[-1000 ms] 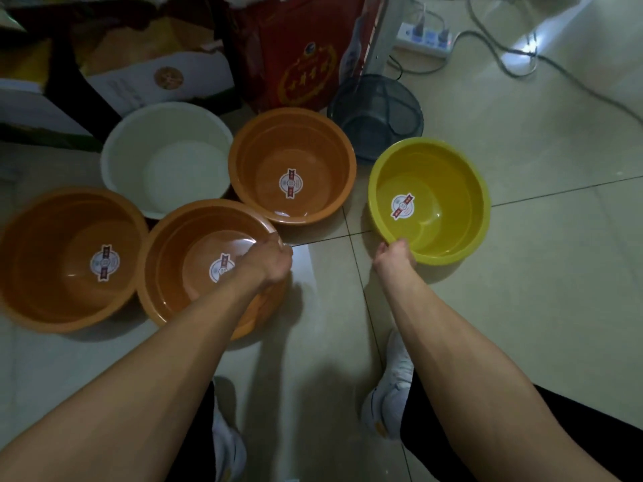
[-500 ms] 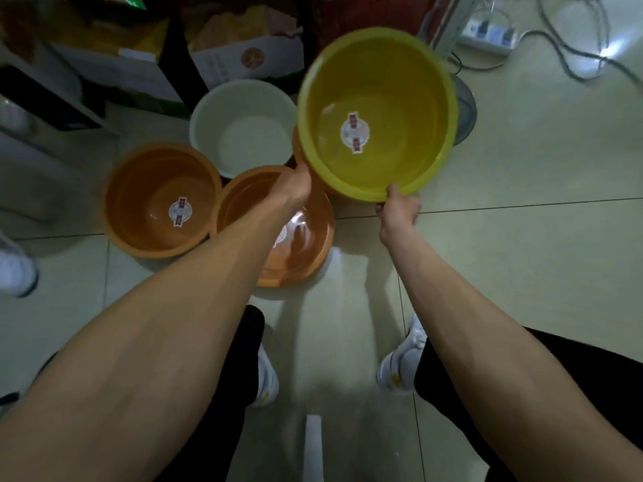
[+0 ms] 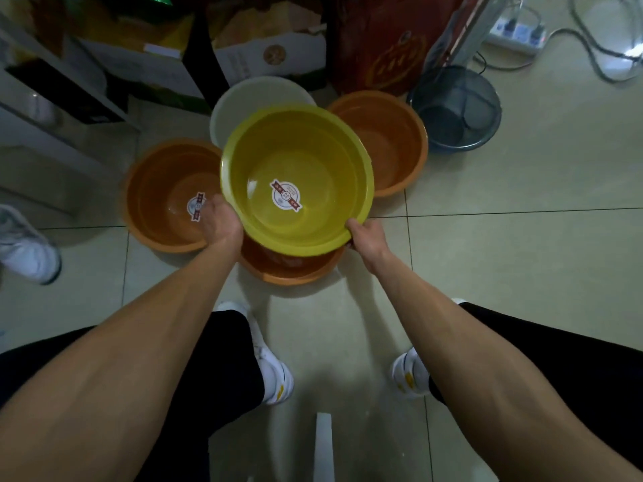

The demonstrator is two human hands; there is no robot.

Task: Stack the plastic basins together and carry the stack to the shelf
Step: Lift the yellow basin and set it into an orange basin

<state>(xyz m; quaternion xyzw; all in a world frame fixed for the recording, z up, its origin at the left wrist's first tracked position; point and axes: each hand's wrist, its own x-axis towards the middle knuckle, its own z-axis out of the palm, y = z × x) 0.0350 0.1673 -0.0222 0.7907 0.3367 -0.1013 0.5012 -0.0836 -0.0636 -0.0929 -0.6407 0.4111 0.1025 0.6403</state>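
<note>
A yellow basin (image 3: 313,158) with a round sticker inside hangs in the air, gripped at its near rim by my left hand (image 3: 222,226) and my right hand (image 3: 367,236). It is held over an orange basin (image 3: 292,269) on the floor, most of which it hides. A second orange basin (image 3: 163,200) sits to the left, a third (image 3: 393,140) to the right rear. A white basin (image 3: 240,99) lies behind, partly covered by the yellow one.
A dark mesh bin (image 3: 455,109) stands at the right rear beside a red bag (image 3: 382,40). Cardboard boxes (image 3: 271,53) line the back. A power strip (image 3: 515,33) and cables lie far right. Another person's white shoe (image 3: 24,245) is at the left.
The yellow basin was lifted off the floor at the right and carried left; it now sits lower, over the near orange basin. My left hand left that orange basin's rim and took the yellow one.
</note>
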